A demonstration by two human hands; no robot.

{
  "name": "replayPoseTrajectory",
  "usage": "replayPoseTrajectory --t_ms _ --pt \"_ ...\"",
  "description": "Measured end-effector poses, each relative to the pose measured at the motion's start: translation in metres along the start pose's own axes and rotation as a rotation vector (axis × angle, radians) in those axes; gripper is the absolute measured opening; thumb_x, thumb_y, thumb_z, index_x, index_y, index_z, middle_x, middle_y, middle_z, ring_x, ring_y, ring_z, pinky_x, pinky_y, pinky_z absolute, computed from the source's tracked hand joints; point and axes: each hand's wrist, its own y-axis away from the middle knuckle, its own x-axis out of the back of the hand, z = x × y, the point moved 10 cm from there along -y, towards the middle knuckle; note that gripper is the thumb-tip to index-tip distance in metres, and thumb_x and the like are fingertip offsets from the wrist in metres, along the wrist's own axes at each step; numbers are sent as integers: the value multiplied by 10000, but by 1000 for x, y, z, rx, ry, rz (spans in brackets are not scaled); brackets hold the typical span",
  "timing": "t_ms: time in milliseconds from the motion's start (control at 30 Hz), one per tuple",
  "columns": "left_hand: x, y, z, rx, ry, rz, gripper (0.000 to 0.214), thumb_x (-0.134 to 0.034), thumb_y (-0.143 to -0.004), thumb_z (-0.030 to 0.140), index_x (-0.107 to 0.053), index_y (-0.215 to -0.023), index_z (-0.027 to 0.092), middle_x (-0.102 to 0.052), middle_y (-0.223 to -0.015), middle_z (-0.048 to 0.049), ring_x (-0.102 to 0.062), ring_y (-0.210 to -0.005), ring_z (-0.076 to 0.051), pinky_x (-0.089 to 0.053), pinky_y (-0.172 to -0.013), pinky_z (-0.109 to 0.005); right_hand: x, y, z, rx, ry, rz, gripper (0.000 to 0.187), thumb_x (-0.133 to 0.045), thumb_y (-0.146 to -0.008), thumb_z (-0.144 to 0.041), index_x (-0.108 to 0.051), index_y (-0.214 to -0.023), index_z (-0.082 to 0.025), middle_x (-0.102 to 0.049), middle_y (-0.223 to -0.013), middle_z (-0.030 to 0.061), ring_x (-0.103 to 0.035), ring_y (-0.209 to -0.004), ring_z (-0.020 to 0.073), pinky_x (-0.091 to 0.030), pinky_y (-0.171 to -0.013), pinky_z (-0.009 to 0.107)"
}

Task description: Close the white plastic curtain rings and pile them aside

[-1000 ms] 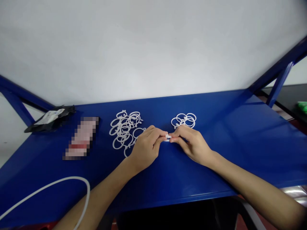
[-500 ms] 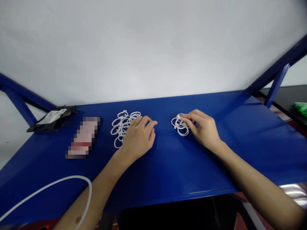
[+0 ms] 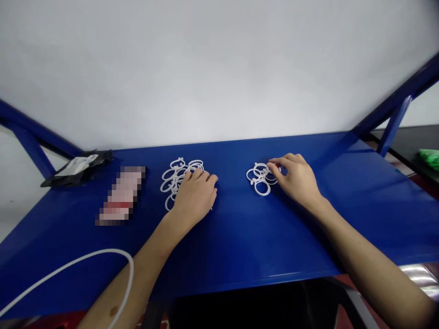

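Toward the blue table's [image 3: 236, 237] back edge, left hand [image 3: 195, 194] over the bigger white ring pile [image 3: 176, 179], can't tell its grip from here, right hand [image 3: 297, 180] loosely open at smaller ring cluster [image 3: 261, 176]

No text is legible (the white label [image 3: 77, 166] on the black package [image 3: 89, 170] is blurred).

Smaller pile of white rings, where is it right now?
In the head view, the smaller pile lies on the blue table, to the right of the larger pile and beside the right hand.
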Motion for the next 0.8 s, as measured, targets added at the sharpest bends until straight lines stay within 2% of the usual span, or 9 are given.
replayPoseTrajectory --t_ms 133,233,300,433,500,633,700,800 --pt "1 0 -3 31 2 15 105 -585 -906 209 -672 -963 189 -729 -863 -96 -587 -924 -318 -440 -819 -456 5 1 -7 22 -15 18 248 -578 -974 -362 -761 -1006 -198 -689 -854 73 -536 -799 237 -474 -710 396" --pt "2 -1 -4 76 17 -21 121 -574 -920 214 -685 -961 189 -737 -903 -91 -592 -953 -316 -444 -846 -465 10 3 -17 57 -22 40 247 -578 -979 -348 -757 -1005 -181 -689 -854 78 -540 -815 239 -484 -722 390" --pt "10 -3 -5 114 78 -2 133 -563 -927 211 -689 -965 188 -733 -927 -79 -593 -970 -303 -445 -874 -465 11 5 -27 94 -44 44 240 -575 -983 -332 -754 -1000 -171 -688 -851 80 -543 -814 236 -491 -718 384" --pt "32 -5 -3 165 361 100 143 -548 -924 178 -687 -957 191 -700 -876 -35 -595 -929 -239 -461 -911 -428 6 15 -56 214 -142 -3 214 -565 -991 -295 -735 -1025 -170 -692 -891 89 -565 -834 237 -514 -745 394" --pt "38 -5 1 168 550 108 158 -535 -930 176 -689 -949 203 -694 -885 -13 -603 -889 -195 -478 -891 -380 2 22 -71 270 -209 -47 212 -564 -992 -278 -711 -1100 -169 -694 -953 96 -592 -883 240 -529 -783 404" --pt "33 -4 11 180 887 -17 180 -527 -966 250 -704 -1000 251 -693 -971 8 -624 -856 -144 -492 -705 -267 -2 33 -92 322 -383 -116 285 -601 -976 -281 -637 -1231 -159 -674 -1092 119 -630 -1002 243 -552 -849 406" --pt "30 -3 16 181 996 -59 183 -527 -979 289 -695 -1045 260 -692 -987 8 -632 -853 -133 -489 -671 -245 -1 36 -98 334 -473 -131 248 -612 -972 -269 -635 -1195 -166 -671 -1110 114 -640 -1016 228 -554 -866 391" --pt "27 -2 20 194 1095 -58 165 -554 -975 317 -673 -1068 251 -697 -990 7 -645 -868 -129 -510 -719 -244 2 37 -101 320 -588 -146 115 -587 -987 -228 -644 -1076 -185 -696 -1037 77 -662 -950 186 -554 -846 346"
